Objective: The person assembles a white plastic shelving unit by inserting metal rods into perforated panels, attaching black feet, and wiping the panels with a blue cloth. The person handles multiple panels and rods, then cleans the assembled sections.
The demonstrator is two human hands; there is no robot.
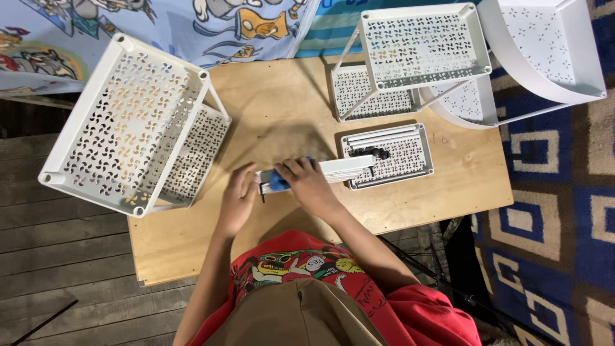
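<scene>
The right hand [309, 181] covers most of the small blue thing [279, 183] sitting on the bundle of white plastic rods [343, 168], so no telling what it is. The left hand [238, 198] hides that bundle's left end too. Right of the bundle, the small black bits [370, 153] in the flat white perforated tray [415, 163] are too tiny to make out. Above that tray, the curved white corner shelf [544, 45] runs off the top edge.
</scene>
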